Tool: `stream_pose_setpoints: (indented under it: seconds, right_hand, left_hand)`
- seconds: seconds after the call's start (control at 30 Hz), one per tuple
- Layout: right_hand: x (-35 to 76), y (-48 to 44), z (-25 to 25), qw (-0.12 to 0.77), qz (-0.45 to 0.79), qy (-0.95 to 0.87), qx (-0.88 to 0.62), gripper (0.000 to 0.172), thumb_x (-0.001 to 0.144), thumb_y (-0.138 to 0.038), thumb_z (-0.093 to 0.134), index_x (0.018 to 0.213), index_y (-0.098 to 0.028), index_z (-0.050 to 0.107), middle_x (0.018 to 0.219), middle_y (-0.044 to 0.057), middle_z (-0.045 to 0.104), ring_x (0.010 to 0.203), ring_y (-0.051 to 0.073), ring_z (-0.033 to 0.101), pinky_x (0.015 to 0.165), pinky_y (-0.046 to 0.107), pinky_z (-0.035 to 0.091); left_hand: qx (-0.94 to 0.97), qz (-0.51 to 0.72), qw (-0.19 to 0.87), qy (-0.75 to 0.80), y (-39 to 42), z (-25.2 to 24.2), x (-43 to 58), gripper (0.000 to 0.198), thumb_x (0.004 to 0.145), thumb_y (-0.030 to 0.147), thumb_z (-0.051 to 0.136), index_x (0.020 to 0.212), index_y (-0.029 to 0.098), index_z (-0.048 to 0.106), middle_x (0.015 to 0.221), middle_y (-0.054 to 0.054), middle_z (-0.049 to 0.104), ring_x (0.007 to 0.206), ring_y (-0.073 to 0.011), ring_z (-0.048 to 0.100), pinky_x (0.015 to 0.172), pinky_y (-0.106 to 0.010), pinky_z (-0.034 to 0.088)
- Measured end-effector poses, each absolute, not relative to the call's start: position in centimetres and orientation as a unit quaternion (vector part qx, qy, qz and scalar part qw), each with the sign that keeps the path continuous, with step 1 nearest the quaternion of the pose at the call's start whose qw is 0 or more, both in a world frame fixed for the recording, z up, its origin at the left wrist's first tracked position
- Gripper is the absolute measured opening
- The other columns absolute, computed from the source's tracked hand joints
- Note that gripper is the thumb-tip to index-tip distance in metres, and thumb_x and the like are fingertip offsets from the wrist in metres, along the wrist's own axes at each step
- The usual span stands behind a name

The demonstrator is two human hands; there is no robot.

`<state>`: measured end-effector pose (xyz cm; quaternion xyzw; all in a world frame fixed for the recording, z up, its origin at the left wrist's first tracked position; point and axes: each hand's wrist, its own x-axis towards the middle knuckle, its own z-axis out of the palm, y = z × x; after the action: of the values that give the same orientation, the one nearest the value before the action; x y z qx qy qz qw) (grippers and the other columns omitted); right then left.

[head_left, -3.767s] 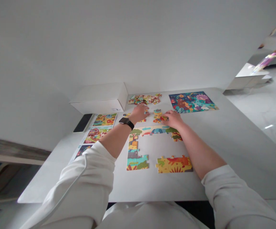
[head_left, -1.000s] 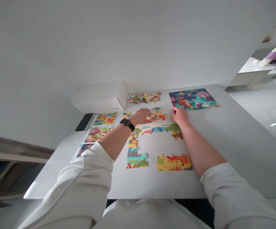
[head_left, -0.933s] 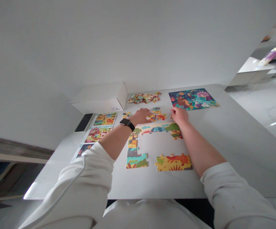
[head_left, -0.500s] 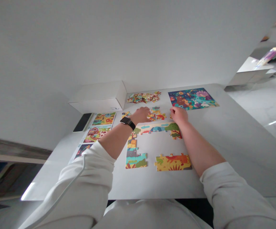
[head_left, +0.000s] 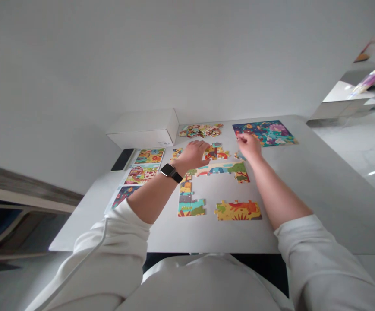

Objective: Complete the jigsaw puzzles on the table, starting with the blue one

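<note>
My left hand (head_left: 194,154) is over loose jigsaw pieces (head_left: 220,152), its thumb apart from the fingers and its fingertips at the left of the group. My right hand (head_left: 250,147) is curled, its fingertips drawn together by the left edge of a finished dark-blue puzzle (head_left: 276,131); whether it holds a piece I cannot make out. Just below it lies a small loose piece (head_left: 239,155). Nearer me is a partly joined puzzle frame (head_left: 185,196) with a top strip and left side. A separate joined yellow section with an orange animal (head_left: 239,210) lies at lower right.
A heap of mixed pieces (head_left: 201,130) lies near the wall. To its left stands a white box (head_left: 142,129). Below that are a dark phone (head_left: 122,159) and a sheet with three reference pictures (head_left: 142,174). More loose pieces (head_left: 176,152) are left of my left hand.
My right hand has lifted away from the small piece, which now shows below it, and moved up towards the finished puzzle. My left hand stays over the loose pieces. The view has shifted slightly.
</note>
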<state>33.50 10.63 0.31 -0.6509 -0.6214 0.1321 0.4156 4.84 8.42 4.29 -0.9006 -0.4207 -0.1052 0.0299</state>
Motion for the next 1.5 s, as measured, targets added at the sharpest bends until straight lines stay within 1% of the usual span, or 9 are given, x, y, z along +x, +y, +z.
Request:
stream_pose_setpoints:
  seconds: [0.13, 0.33, 0.47, 0.6, 0.77, 1.0, 1.13, 1.33, 1.5]
  right_hand:
    - [33.1, 7.6, 4.7, 0.49, 0.247, -0.632, -0.548, 0.036, 0.097, -0.045, 0.064, 0.12, -0.021, 0.076, 0.11, 0.009, 0.081, 0.096, 0.024, 0.074, 0.088, 0.038, 0.06]
    - [30.4, -0.8, 6.3, 0.4, 0.466, -0.626, -0.481, 0.041, 0.091, -0.053, 0.08, 0.118, -0.023, 0.072, 0.104, 0.009, 0.08, 0.088, 0.022, 0.075, 0.075, 0.033, 0.06]
    - [30.2, -3.8, 5.0, 0.39, 0.521, -0.598, -0.467, 0.048, 0.079, -0.05, 0.091, 0.112, -0.023, 0.07, 0.097, 0.007, 0.078, 0.084, 0.021, 0.074, 0.074, 0.033, 0.06]
    - [32.0, -4.6, 3.7, 0.423, 0.515, -0.578, -0.47, 0.05, 0.069, -0.046, 0.095, 0.105, -0.021, 0.069, 0.087, 0.003, 0.075, 0.076, 0.018, 0.07, 0.068, 0.03, 0.056]
    - [35.5, -5.9, 1.4, 0.447, 0.477, -0.555, -0.514, 0.052, 0.067, -0.044, 0.092, 0.108, -0.023, 0.069, 0.085, 0.0, 0.071, 0.08, 0.018, 0.069, 0.069, 0.029, 0.055]
    - [38.3, -7.0, -1.7, 0.483, 0.406, -0.511, -0.584, 0.053, 0.066, -0.05, 0.083, 0.108, -0.023, 0.067, 0.081, -0.002, 0.066, 0.074, 0.017, 0.063, 0.066, 0.029, 0.052]
    - [38.1, -6.9, -2.0, 0.445, 0.407, -0.535, -0.591, 0.047, 0.07, -0.051, 0.079, 0.107, -0.024, 0.068, 0.088, 0.001, 0.07, 0.077, 0.018, 0.064, 0.064, 0.028, 0.052]
    - [38.4, -7.3, -2.5, 0.377, 0.404, -0.569, -0.61, 0.038, 0.074, -0.047, 0.077, 0.102, -0.023, 0.071, 0.087, 0.001, 0.07, 0.07, 0.016, 0.062, 0.06, 0.026, 0.05]
    - [39.3, -7.0, -3.5, 0.353, 0.37, -0.605, -0.611, 0.032, 0.076, -0.041, 0.078, 0.102, -0.022, 0.075, 0.089, 0.0, 0.07, 0.073, 0.016, 0.064, 0.068, 0.028, 0.052]
  left_hand:
    - [-0.901, -0.169, 0.014, -0.398, 4.2, 5.9, 3.5, 0.057, 0.094, 0.04, 0.066, 0.146, 0.017, 0.057, 0.139, -0.016, 0.069, 0.129, -0.0326, 0.063, 0.116, -0.047, 0.045]
    - [-0.892, -0.229, -0.001, -0.39, -1.3, 6.4, 3.3, 0.062, 0.094, 0.038, 0.067, 0.152, 0.02, 0.05, 0.141, -0.015, 0.068, 0.133, -0.033, 0.061, 0.117, -0.048, 0.046]
    - [-0.888, -0.248, -0.011, -0.388, -3.8, 5.4, 5.4, 0.061, 0.095, 0.038, 0.066, 0.152, 0.018, 0.051, 0.14, -0.014, 0.068, 0.133, -0.0327, 0.061, 0.117, -0.047, 0.045]
    - [-0.879, -0.25, -0.024, -0.405, -5.2, 4.2, 8.7, 0.06, 0.096, 0.037, 0.065, 0.152, 0.018, 0.051, 0.139, -0.015, 0.069, 0.131, -0.0333, 0.062, 0.117, -0.049, 0.044]
    - [-0.878, -0.287, -0.049, -0.381, -6.5, 1.5, 11.5, 0.069, 0.097, 0.043, 0.07, 0.157, 0.019, 0.046, 0.153, -0.018, 0.059, 0.14, -0.0347, 0.056, 0.117, -0.049, 0.045]
    - [-0.924, -0.195, -0.171, -0.281, -8.4, -2.8, 12.0, 0.049, 0.09, 0.045, 0.08, 0.134, 0.027, 0.067, 0.141, -0.012, 0.067, 0.13, -0.031, 0.062, 0.113, -0.049, 0.051]
    - [-0.93, -0.184, -0.167, -0.269, -9.1, -2.7, 12.3, 0.048, 0.093, 0.048, 0.076, 0.137, 0.03, 0.069, 0.145, -0.01, 0.065, 0.133, -0.0311, 0.06, 0.116, -0.051, 0.048]
    - [-0.937, -0.15, -0.169, -0.268, -8.9, -2.4, 12.6, 0.037, 0.094, 0.046, 0.075, 0.128, 0.03, 0.074, 0.134, -0.008, 0.071, 0.124, -0.03, 0.063, 0.111, -0.05, 0.049]
    - [-0.933, -0.156, -0.169, -0.278, -8.7, -2.5, 12.4, 0.03, 0.096, 0.043, 0.072, 0.123, 0.029, 0.077, 0.133, -0.007, 0.073, 0.124, -0.0295, 0.064, 0.11, -0.049, 0.05]
